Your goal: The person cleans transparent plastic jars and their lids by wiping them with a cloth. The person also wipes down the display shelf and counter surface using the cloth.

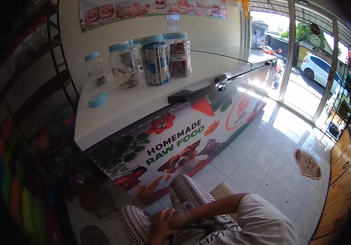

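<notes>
Facing a freezer (240,108) (bearing HOMEMADE RAW FOOD lettering (174,136)). Sitting close by in patterned trousers (191,190). Facing jars (155,61), standing upright on the freezer. Resting left hand (158,225) and right hand (177,219) together over the trousers — overlapping, leaving unclear how far opening the fingers or what, if anything, gripping. Also facing a lid (98,99), lying near the jars.

Jars (156,61) on freezer (128,109), loose lid (98,99) before leftmost jar (95,69); glass door (311,61) right; mat (307,164) on floor (234,157).
</notes>
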A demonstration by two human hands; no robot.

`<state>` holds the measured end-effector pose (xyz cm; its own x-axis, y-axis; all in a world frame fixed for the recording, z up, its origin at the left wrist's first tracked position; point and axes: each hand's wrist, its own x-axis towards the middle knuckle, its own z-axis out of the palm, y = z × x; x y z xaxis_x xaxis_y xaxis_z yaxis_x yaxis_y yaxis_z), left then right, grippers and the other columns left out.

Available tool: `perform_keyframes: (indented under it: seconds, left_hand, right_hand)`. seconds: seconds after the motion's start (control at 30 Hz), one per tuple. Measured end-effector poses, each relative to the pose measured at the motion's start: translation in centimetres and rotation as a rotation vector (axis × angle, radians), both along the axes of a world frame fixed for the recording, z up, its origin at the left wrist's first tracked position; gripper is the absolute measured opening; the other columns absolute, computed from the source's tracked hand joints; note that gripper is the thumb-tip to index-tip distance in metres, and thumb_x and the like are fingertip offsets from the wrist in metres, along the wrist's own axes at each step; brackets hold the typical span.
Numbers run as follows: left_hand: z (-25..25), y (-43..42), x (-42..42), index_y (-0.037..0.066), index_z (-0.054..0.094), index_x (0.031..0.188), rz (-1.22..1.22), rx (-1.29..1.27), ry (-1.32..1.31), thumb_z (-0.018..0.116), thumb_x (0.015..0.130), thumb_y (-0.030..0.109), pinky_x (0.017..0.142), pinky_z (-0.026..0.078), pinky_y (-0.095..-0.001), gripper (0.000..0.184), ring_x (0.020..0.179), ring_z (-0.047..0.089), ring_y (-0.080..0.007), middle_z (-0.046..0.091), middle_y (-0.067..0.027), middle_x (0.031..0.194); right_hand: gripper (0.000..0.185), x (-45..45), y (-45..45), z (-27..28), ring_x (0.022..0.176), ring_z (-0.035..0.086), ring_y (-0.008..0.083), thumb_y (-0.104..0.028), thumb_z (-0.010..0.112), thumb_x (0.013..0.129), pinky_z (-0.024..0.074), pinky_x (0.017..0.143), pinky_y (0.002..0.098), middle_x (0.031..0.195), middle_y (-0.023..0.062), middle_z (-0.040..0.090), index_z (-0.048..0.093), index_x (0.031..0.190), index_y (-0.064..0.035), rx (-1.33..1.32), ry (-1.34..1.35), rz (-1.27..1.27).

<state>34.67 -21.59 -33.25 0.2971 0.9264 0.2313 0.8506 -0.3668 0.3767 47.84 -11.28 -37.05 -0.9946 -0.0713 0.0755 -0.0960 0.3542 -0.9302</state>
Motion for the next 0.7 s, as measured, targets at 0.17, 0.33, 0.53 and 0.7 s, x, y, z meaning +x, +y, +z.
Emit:
perform_keyframes:
  seconds: [0.17,0.33,0.53,0.7]
  left_hand:
    - [0.0,-0.2,0.6,0.005,0.038,0.135,0.098,-0.063,-0.164,0.083,0.050,0.048,0.098,0.038,-0.0456,0.105,0.117,0.047,-0.0348,0.045,-0.0174,0.130]
    - [0.8,0.3,2.1,0.011,0.031,0.140,0.148,-0.141,-0.300,0.083,0.053,0.041,0.099,0.038,-0.0442,0.106,0.119,0.046,-0.0349,0.045,-0.0173,0.131]
    - [-1.6,-1.0,2.8,0.007,0.027,0.141,0.197,-0.151,-0.470,0.085,0.051,0.038,0.103,0.036,-0.0415,0.111,0.125,0.042,-0.0334,0.039,-0.0195,0.136]
    - [-2.5,-2.9,2.6,0.005,0.024,0.140,0.280,-0.231,-0.693,0.089,0.049,0.029,0.106,0.031,-0.0375,0.115,0.128,0.038,-0.0310,0.038,-0.0218,0.135]
  right_hand:
    - [0.034,5.3,3.5,1.9,0.091,0.061,0.0260,-0.011,0.055,0.081,0.0472,0.081,0.0370,0.098,0.0179,0.063,0.056,0.113,-0.0002,-0.052,-0.041,-0.193]
    - [0.043,10.7,3.1,5.2,0.092,0.060,0.0221,-0.008,0.055,0.080,0.0473,0.081,0.0327,0.102,0.0142,0.062,0.051,0.122,-0.0014,0.087,-0.156,-0.458]
    - [0.040,11.8,1.7,6.6,0.100,0.061,0.0225,-0.008,0.050,0.082,0.0488,0.084,0.0334,0.110,0.0117,0.060,0.049,0.121,-0.0009,-0.913,0.395,-1.017]
    - [0.040,8.9,6.8,11.2,0.097,0.062,0.0247,-0.015,0.050,0.084,0.0535,0.082,0.0395,0.110,0.0141,0.060,0.048,0.122,-0.0013,-1.036,0.540,-0.808]
